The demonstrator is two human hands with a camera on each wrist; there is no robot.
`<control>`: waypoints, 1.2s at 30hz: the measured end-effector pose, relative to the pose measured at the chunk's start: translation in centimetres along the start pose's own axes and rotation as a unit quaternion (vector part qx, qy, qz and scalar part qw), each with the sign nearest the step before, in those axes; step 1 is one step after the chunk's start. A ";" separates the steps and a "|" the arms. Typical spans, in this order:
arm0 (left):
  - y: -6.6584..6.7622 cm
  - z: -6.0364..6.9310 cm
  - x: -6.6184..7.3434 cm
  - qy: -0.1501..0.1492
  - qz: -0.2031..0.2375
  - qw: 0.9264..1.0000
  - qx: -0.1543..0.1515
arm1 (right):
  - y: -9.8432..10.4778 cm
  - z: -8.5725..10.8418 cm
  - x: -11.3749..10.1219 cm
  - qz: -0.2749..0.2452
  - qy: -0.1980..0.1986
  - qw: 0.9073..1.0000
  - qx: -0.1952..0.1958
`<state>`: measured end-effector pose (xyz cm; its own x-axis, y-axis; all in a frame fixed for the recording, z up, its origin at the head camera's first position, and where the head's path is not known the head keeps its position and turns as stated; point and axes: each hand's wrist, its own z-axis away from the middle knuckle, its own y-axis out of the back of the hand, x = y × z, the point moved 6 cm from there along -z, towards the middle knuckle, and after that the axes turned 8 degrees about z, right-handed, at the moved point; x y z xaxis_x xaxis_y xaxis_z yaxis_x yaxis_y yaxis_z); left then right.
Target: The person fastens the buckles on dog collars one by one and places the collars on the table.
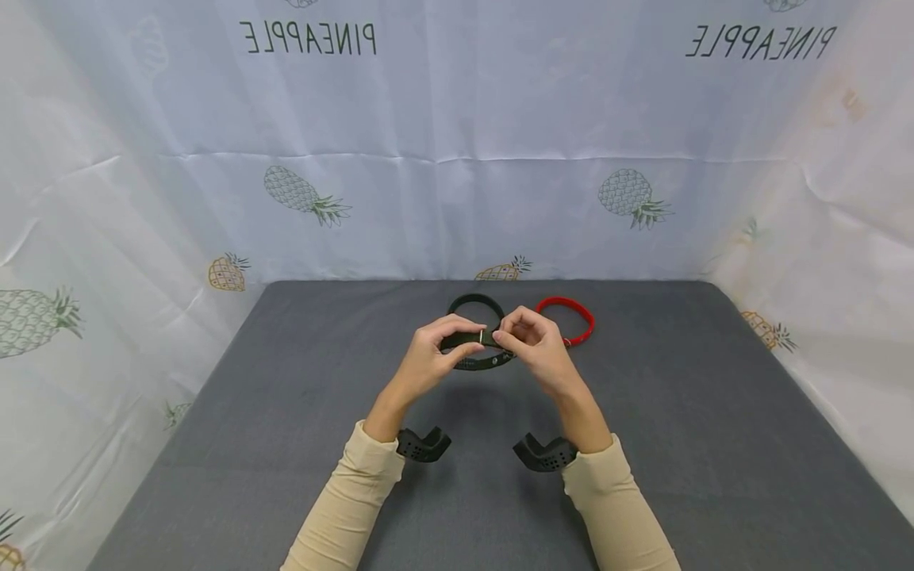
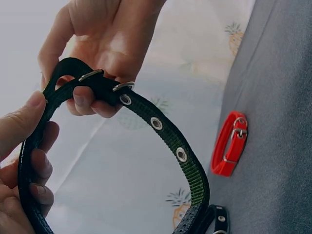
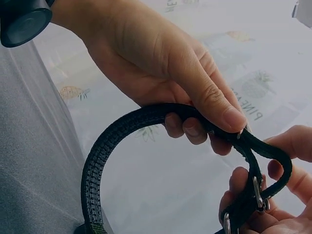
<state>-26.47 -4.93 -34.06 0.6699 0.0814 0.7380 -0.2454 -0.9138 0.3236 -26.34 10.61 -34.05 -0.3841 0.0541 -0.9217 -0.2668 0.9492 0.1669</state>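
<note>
Both hands hold a dark green-black pet collar above the table, its eyelets and loop showing in the wrist views. My left hand pinches the strap between thumb and curled fingers, close to a folded loop of it. On the other side of that loop, my right hand grips the collar by its metal buckle. Behind the hands lies a black collar, partly hidden by them. A red collar with a metal buckle rests to its right.
A grey cloth-covered table spreads beneath the hands. White curtains printed with pineapples stand behind and at both sides. Black devices are worn at both wrists.
</note>
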 end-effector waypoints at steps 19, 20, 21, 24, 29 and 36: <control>0.4 0.0 -0.1 0.024 0.024 0.999 0.005 | 0.9 0.2 1.8 -0.009 -0.067 0.987 -0.145; 0.5 0.0 -0.1 0.026 0.025 0.999 0.004 | 0.8 0.2 1.8 -0.010 -0.066 0.986 -0.151; 0.5 0.0 -0.1 0.028 0.026 0.999 0.004 | 0.8 0.2 1.8 -0.012 -0.064 0.985 -0.157; 0.5 0.0 -0.1 0.032 0.027 0.999 0.002 | 0.7 0.2 1.7 -0.020 -0.059 0.984 -0.170; 0.5 0.0 -0.1 0.034 0.023 0.999 -0.002 | 0.5 0.2 1.6 -0.025 -0.053 0.983 -0.172; 0.4 0.0 -0.2 0.035 0.022 0.999 -0.010 | 0.7 0.2 1.8 -0.022 -0.062 0.987 -0.149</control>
<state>-26.72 -5.27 -34.11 0.6077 0.0688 0.7912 -0.2884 -0.9091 0.3006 -27.03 11.41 -35.68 -0.2594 0.0695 -0.9633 -0.5369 0.8187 0.2037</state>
